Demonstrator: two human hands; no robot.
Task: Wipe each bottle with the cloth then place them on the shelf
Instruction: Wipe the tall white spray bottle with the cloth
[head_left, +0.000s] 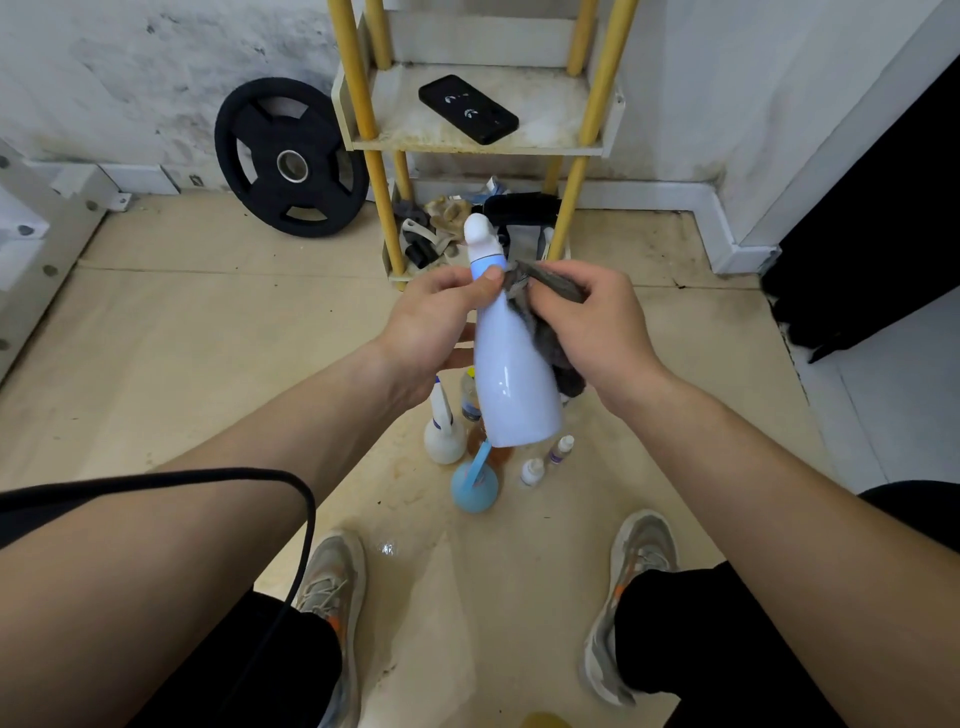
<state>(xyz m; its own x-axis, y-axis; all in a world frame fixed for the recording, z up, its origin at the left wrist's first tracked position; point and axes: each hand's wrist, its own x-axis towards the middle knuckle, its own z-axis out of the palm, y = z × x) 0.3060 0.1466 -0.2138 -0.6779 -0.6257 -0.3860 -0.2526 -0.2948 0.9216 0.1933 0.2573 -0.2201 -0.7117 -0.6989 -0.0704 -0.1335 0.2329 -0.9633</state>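
The left hand (436, 322) curls round the neck of the white bottle (511, 379), thumb pressed just under its pale blue collar; the right hand (587, 327) is clenched on the grey cloth (553, 291), holding the bunched fabric against the bottle's right side. The bottle is in the air, tilted with its cap away from the person, above the floor (182, 338) and in front of the shelf (467, 148).

On the floor under it stands a cluster of other bottles: a white spray bottle (441, 436); a clear bottle with a yellow cap (470, 397); a round blue bottle (475, 488); a small white dropper bottle (531, 472); beside that, a small purple-labelled bottle (562, 449).

The shelf, on yellow posts, stands against the wall; a black phone (467, 109) lies on its visible board, towards the right edge; its bottom board holds mixed clutter. A black weight plate (291, 158) leans on the wall, left of the shelf; two grey shoes (332, 587) rest on the floor at the near edge.
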